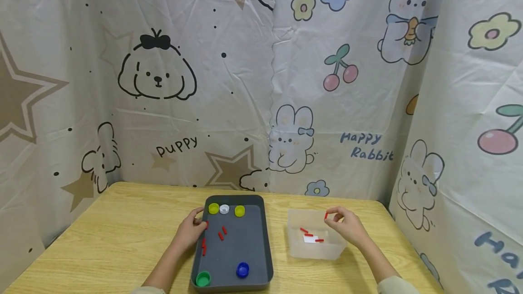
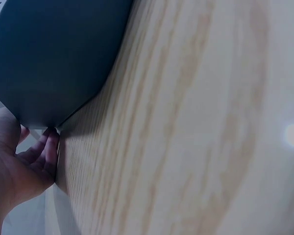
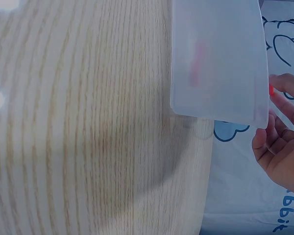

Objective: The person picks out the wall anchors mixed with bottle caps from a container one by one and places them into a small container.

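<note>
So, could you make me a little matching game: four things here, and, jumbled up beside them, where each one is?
Things:
1. green cap
2. left hand
3. white cap
4. right hand

Places:
A. between two yellow caps
B. at the clear box, pinching a red stick
C. in the near left corner of the tray
D. at the tray's left rim, about halfway or farther along

Pairs: 1-C, 2-D, 3-A, 4-B
</note>
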`<state>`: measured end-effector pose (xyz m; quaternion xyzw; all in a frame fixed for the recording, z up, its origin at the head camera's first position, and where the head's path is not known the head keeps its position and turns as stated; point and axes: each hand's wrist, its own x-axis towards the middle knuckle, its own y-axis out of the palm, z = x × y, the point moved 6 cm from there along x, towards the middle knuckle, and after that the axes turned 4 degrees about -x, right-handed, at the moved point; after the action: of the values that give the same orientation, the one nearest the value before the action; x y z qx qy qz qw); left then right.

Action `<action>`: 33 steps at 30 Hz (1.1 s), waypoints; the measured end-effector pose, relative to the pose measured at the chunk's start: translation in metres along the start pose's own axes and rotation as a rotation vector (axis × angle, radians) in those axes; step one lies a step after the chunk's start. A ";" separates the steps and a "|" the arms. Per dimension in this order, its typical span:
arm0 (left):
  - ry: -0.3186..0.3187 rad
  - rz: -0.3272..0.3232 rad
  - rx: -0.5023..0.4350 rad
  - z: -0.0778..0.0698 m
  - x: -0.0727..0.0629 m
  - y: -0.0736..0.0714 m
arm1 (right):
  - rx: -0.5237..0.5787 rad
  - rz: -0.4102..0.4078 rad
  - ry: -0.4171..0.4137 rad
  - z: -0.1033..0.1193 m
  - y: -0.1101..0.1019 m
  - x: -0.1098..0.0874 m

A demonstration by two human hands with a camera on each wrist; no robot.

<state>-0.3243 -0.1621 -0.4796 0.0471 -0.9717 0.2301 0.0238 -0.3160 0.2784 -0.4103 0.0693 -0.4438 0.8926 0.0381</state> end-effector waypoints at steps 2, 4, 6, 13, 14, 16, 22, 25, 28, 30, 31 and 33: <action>-0.001 0.001 0.001 0.001 0.000 0.000 | -0.003 0.000 -0.004 0.001 0.000 0.000; -0.003 0.003 0.000 0.001 0.001 0.000 | -0.005 -0.003 -0.006 0.001 -0.001 0.000; 0.001 0.003 0.002 0.002 0.001 0.000 | -0.006 -0.006 -0.007 0.001 -0.001 -0.001; 0.005 0.002 -0.004 0.002 0.001 0.000 | 0.001 -0.008 -0.006 0.003 -0.003 -0.002; 0.005 0.004 -0.007 0.002 0.001 0.000 | -0.001 -0.008 -0.005 0.003 -0.004 -0.002; 0.006 0.008 -0.007 0.002 0.001 0.000 | -0.005 -0.010 -0.004 0.004 -0.004 -0.001; 0.010 0.008 -0.012 0.001 0.001 0.000 | -0.017 -0.019 -0.007 0.009 -0.004 0.002; 0.012 0.010 -0.011 0.001 0.001 0.000 | -0.027 -0.013 -0.024 0.015 -0.003 0.004; 0.018 0.014 -0.006 0.000 0.001 0.000 | -0.032 -0.007 -0.051 0.021 -0.001 0.006; 0.011 0.013 -0.004 0.001 0.000 0.000 | -0.032 -0.003 -0.064 0.026 0.001 0.008; 0.010 0.013 -0.004 0.001 0.000 0.000 | -0.031 -0.003 -0.073 0.028 0.002 0.009; 0.009 0.014 -0.003 0.002 0.001 0.000 | -0.028 -0.001 -0.081 0.033 0.004 0.011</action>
<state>-0.3250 -0.1627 -0.4812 0.0393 -0.9722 0.2291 0.0268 -0.3240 0.2495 -0.3921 0.1050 -0.4575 0.8827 0.0215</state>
